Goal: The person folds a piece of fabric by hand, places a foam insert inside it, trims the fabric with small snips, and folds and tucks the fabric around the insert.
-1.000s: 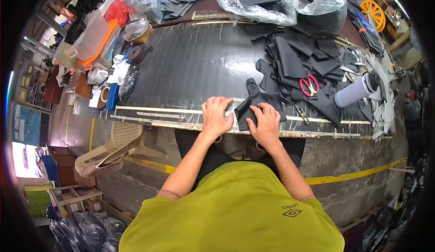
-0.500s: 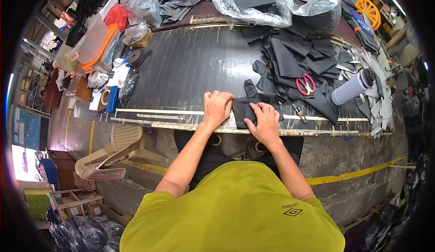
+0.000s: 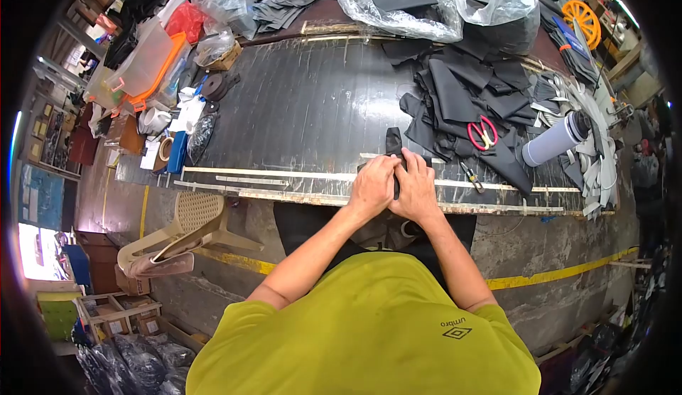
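Near the front edge of the dark table, my left hand [image 3: 373, 186] and my right hand [image 3: 416, 183] meet, thumbs and fingers pressed together on a black fabric piece [image 3: 393, 139]. One narrow end of that piece sticks out past my fingertips; most of the rest is hidden under the hands. Right of my hands lie small thread snips or a cutter [image 3: 471, 177] and red-handled scissors [image 3: 483, 133]. The scissors rest on a heap of black fabric pieces [image 3: 455, 96].
A grey bottle [image 3: 553, 141] stands at the right beside light grey strips [image 3: 600, 153]. Clear plastic bags [image 3: 455, 29] sit at the back. Tape rolls [image 3: 165, 149], a mug [image 3: 153, 121] and a plastic bin [image 3: 145, 57] are at the left. A beige chair [image 3: 195, 214] stands below the table's left side.
My left hand has moved right to meet my right hand. The black fabric piece, spread flat between them before, is now narrowed and gathered under my fingers.
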`<action>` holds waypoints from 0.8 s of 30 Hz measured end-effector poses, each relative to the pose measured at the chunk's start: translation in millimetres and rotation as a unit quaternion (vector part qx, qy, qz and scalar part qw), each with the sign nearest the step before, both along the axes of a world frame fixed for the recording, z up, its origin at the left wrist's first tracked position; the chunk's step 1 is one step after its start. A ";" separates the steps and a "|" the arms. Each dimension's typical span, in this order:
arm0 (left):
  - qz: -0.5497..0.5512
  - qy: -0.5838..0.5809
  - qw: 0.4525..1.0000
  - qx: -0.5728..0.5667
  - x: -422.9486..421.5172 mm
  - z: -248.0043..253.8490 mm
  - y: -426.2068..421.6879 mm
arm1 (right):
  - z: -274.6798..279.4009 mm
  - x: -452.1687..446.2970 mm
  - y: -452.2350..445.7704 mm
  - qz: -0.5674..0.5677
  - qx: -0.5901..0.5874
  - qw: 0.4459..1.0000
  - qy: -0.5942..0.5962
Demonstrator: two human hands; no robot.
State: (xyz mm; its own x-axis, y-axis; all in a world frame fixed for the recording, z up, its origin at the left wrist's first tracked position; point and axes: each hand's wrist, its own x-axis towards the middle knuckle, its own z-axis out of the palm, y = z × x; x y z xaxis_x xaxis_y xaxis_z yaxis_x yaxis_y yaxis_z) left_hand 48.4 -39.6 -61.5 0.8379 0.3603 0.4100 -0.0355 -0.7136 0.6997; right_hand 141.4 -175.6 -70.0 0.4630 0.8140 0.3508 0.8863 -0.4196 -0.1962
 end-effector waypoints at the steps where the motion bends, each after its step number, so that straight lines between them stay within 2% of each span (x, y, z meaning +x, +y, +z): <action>1: 0.016 0.007 1.000 0.007 -0.7 -5.9 -3.1 | -7.1 3.6 -3.3 0.000 0.016 1.000 -0.027; 2: 0.032 0.015 0.999 0.012 -2.9 -12.0 -6.7 | -13.4 7.7 -9.9 -0.002 -0.016 0.999 0.034; 5: 0.071 0.056 0.970 0.224 -19.4 -11.6 -3.0 | -8.9 7.3 -21.1 -0.013 -0.036 0.999 0.018; 8: 0.148 0.079 0.967 0.193 -24.1 -20.2 3.0 | -7.9 7.8 -22.2 -0.015 -0.050 0.997 0.049; 12: 0.117 0.123 0.976 0.135 -30.2 -14.8 38.3 | 0.9 16.5 -23.2 -0.016 -0.050 0.990 0.130; 16: 0.046 0.116 0.984 0.126 -41.1 -6.7 61.9 | -2.4 21.0 -29.4 0.008 -0.063 0.994 0.092; 18: 0.048 0.109 0.984 0.133 -38.3 -6.4 58.7 | -5.5 19.2 -29.3 0.015 -0.066 0.996 0.052; 23: 0.112 0.067 0.982 0.140 -19.5 -20.9 49.3 | -6.9 18.2 -30.2 0.015 -0.066 0.996 0.050; 24: 0.121 0.064 0.984 0.110 -16.8 -16.7 45.9 | -6.0 18.7 -29.6 0.015 -0.066 0.996 0.049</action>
State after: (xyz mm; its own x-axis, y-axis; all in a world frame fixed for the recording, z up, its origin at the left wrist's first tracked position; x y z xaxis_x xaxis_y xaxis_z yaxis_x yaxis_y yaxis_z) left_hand 31.6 6.3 -78.2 0.7880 0.4701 0.3976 0.2326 -0.8252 0.5147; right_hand 160.1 -205.2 -76.1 0.4639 0.8644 0.1940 0.8784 -0.4205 -0.2271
